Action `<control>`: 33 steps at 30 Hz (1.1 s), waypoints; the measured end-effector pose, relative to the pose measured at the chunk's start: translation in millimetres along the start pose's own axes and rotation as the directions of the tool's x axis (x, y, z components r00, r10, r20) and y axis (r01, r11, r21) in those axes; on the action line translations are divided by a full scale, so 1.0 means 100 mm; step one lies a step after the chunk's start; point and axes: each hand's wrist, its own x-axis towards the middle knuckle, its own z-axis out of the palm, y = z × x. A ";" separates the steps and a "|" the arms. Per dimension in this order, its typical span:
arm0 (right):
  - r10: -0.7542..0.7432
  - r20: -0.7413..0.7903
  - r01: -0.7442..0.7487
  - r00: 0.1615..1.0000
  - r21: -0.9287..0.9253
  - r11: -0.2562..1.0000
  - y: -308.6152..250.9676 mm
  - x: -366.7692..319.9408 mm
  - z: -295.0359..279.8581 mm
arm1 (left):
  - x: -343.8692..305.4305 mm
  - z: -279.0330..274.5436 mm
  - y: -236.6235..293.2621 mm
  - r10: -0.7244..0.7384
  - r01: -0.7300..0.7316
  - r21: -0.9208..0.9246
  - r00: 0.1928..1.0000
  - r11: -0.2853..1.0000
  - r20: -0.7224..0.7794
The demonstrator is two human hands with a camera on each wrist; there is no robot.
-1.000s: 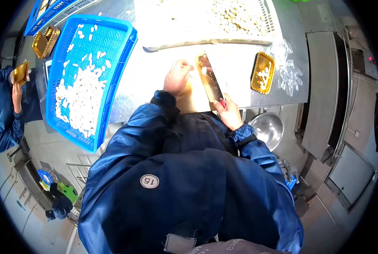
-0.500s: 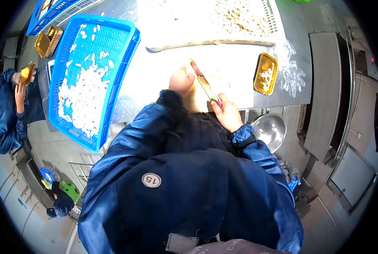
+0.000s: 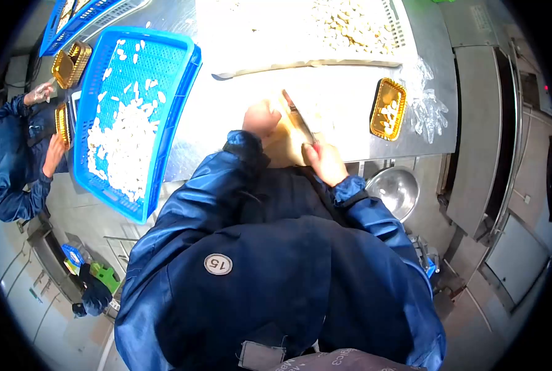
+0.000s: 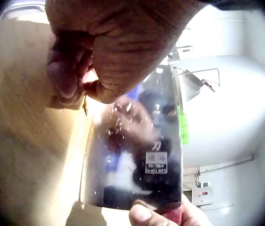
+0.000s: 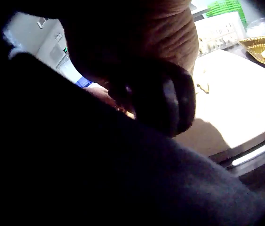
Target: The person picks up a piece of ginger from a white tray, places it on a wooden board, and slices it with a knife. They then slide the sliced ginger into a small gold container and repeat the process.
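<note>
On the pale cutting board (image 3: 344,133), my right hand (image 3: 327,164) grips the handle of a wide-bladed knife (image 3: 298,119). Its blade (image 4: 127,176) stands on edge beside my left hand (image 4: 118,52) in the left wrist view. The left hand (image 3: 261,119) has its fingers curled and thumb tucked in, pinching a small piece (image 4: 86,107) just left of the blade, largely hidden by the fingers. In the right wrist view the right hand (image 5: 174,47) is dark, and a pale piece (image 5: 204,86) lies on the board beyond it.
A blue basket (image 3: 194,65) of white slices stands left. Behind the board is a paper-lined white crate (image 3: 402,31) with tan pieces. A gold tray (image 3: 388,108) and clear plastic (image 3: 425,108) lie right. Another person (image 3: 13,167) works at far left, near stacked gold trays (image 3: 72,65).
The knife has swung from lying flatter to standing on edge, closer to the left hand, whose fingers have curled in. At left, the other person's hands have parted and a gold tray is lower.
</note>
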 end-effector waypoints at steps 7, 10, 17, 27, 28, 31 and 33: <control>-0.037 0.133 0.013 0.990 0.175 0.985 -0.04 -0.03 -0.08 | 0.02 -0.61 -0.19 0.103 -0.179 -0.309 0.964 0.934 -0.245; 0.002 0.111 -0.029 0.994 0.237 0.971 0.02 0.03 0.05 | 0.35 -1.08 0.06 0.281 -0.356 -0.092 0.850 0.930 -0.446; 0.157 -0.036 -0.146 0.987 0.208 0.967 0.40 -0.02 -0.43 | 1.48 -1.19 0.44 0.079 -0.030 0.434 0.992 0.900 -0.095; 0.155 -0.062 -0.123 0.986 0.357 0.926 0.56 -0.13 -0.34 | 1.89 -0.34 1.07 0.183 -0.298 0.279 0.910 0.913 0.373; 0.164 -0.050 -0.135 0.985 0.363 0.922 0.55 -0.13 -0.37 | 1.88 -0.34 1.09 0.198 -0.302 0.231 0.901 0.925 0.386; 0.147 -0.044 -0.120 0.988 0.377 0.919 0.49 -0.12 -0.46 | 1.87 -0.42 1.06 0.113 -0.066 -0.123 0.891 0.990 0.439; 0.141 -0.056 -0.111 0.988 0.364 0.925 0.47 -0.13 -0.47 | 1.82 -0.56 0.91 0.162 0.079 -0.555 0.914 0.828 0.372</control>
